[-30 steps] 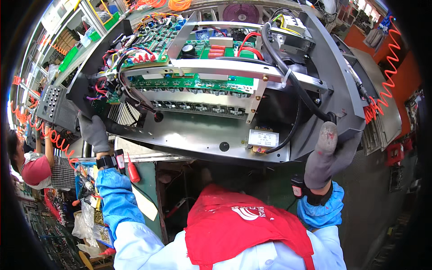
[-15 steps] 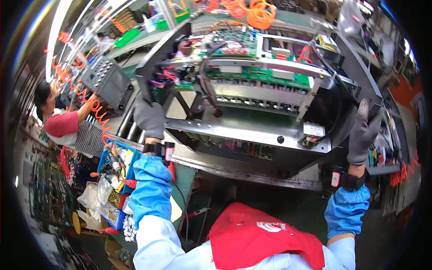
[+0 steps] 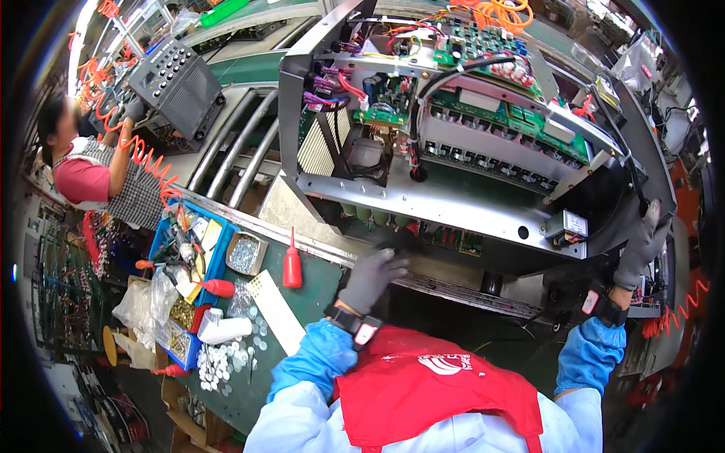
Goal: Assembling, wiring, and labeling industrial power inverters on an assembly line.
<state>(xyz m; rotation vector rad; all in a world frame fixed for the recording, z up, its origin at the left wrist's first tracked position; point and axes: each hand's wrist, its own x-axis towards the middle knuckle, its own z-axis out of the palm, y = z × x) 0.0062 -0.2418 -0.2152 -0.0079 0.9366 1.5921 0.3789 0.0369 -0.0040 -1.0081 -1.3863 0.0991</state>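
The left hand [image 3: 370, 281] has come off the left end of the open chassis [image 3: 453, 208], which now sits angled just right of metal rollers [image 3: 243, 147]; near the chassis's front edge, its fingers reach rightward, loosely spread, tips blurred. At the chassis's right end stays the right hand [image 3: 639, 253], forearm raised, its finger closure impossible to tell.

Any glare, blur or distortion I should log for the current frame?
Head view: lamp at upper left blown out white; head view: glints on the steel rollers and the chassis front strip; head view: left hand perhaps slightly motion-blurred; head view: fisheye bending, black corners.
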